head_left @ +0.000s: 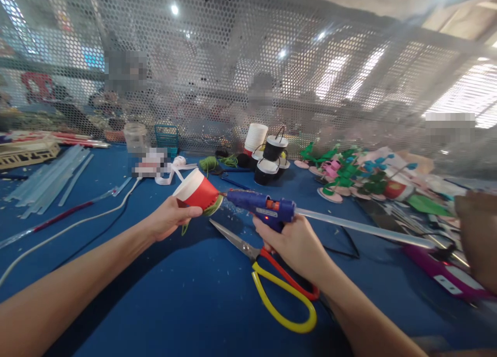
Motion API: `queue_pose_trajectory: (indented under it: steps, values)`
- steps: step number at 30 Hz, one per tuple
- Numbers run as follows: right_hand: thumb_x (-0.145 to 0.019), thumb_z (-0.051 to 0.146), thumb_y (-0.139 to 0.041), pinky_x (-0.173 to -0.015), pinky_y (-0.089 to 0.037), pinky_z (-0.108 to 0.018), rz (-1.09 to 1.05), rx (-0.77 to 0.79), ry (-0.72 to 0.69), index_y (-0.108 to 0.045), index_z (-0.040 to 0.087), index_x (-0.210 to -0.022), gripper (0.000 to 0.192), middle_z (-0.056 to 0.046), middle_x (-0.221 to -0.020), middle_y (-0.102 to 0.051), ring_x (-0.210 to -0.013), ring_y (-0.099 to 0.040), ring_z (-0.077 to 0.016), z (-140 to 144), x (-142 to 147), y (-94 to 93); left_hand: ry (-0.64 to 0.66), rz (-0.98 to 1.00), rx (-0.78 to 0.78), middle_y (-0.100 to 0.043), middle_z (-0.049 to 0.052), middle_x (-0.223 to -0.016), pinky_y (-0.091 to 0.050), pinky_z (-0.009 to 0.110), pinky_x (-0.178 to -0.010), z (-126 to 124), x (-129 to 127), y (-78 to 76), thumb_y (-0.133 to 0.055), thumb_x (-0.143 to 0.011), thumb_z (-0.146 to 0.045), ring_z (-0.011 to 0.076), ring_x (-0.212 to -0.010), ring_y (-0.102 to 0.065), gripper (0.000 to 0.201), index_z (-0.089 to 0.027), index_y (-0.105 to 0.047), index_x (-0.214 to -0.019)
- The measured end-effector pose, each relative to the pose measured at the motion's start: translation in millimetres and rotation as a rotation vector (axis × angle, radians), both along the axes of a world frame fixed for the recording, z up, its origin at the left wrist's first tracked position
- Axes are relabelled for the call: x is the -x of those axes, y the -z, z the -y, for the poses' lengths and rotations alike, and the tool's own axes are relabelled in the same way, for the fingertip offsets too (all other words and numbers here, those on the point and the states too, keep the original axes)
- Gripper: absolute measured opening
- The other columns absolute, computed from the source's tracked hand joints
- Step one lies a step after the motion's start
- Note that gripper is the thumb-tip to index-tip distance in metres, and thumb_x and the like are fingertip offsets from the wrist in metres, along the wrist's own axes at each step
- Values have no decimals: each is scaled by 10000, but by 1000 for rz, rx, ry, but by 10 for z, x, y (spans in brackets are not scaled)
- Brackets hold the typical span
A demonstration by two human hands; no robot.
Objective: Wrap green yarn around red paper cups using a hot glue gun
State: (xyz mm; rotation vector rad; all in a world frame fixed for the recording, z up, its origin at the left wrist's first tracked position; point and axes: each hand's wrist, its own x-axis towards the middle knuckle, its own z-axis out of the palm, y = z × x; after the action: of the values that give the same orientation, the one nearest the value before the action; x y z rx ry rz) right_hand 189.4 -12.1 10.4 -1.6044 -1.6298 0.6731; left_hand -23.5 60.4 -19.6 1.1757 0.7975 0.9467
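My left hand (171, 218) is closed around a red and white paper cup (200, 191), tilted on its side. Green yarn (213, 206) runs round the cup's end, and a strand dangles beneath. In my right hand (291, 240) is a blue hot glue gun (256, 201), its nozzle at the yarn-covered end of the cup; whether it touches, I cannot tell. A long clear glue stick (361, 227) sticks out of the gun's back. Scissors with red and yellow handles (285, 305) lie on the table, partly under my right hand.
Glue sticks (58, 178) and a white cable (77, 223) lie left on the blue table (155, 305). Behind are green yarn balls (208, 164), stacked cups (256, 137) and black-wrapped cups (266, 171). Paper flowers (345, 173) and a purple power strip (438, 274) are right. A perforated screen (233, 77) stands behind.
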Motion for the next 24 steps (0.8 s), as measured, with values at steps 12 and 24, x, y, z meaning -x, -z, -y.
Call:
queue_pose_trajectory:
  steps: [12,24]
  values:
    - [-664,370,-591,-374,-389,-224,-241,55,32,-515,169,-623,218,53,-380,-481,-332,-445,-93,-105,-55,-11,27,-45,-5,-448,-43,-542,-101,222,-412,21,-2,-4,-783,-457,-333,25,-452,-242,464,-108,-564,-799]
    - [-815,362,-453,-387,-407,-219,-19,149,165,-454,180,-538,331,18,-447,-507,-361,-490,-95,-712,-223,174,48,-66,15,-412,-75,-519,-87,224,-418,29,16,-16,-782,-451,-362,21,-443,-192,466,-123,-523,-756]
